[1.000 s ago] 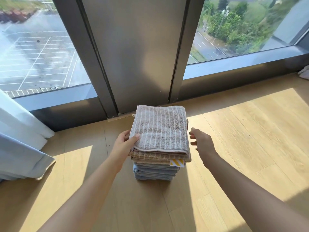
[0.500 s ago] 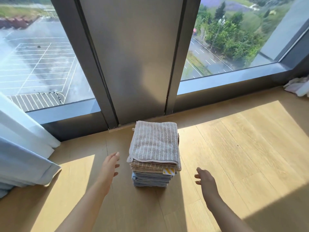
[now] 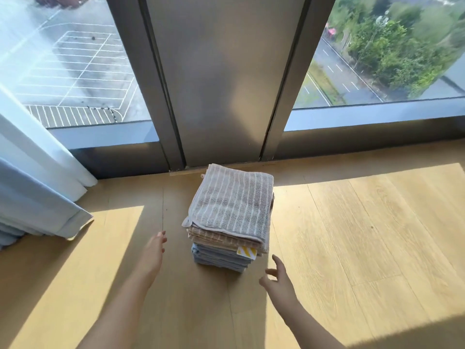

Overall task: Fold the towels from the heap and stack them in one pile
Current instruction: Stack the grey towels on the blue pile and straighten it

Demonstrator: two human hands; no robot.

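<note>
A pile of folded towels point(image 3: 226, 238) stands on the wooden floor just in front of the window frame. Its top towel point(image 3: 232, 202) is grey-brown with thin white stripes; tan towels lie under it and blue ones at the bottom. A yellow-striped tag point(image 3: 247, 252) sticks out at the pile's near right corner. My left hand point(image 3: 153, 253) hovers to the left of the pile, fingers apart, holding nothing. My right hand point(image 3: 279, 282) is low at the pile's near right, open and apart from it. No heap of unfolded towels shows.
Tall windows with a wide grey metal post point(image 3: 221, 79) rise right behind the pile. A pale blue and white curtain point(image 3: 32, 197) hangs to the floor at the left. Bare wooden floor point(image 3: 364, 235) spreads to the right, partly sunlit.
My left hand has let go of the pile's left edge, and both hands have drawn back toward me. The view has pulled back from the pile.
</note>
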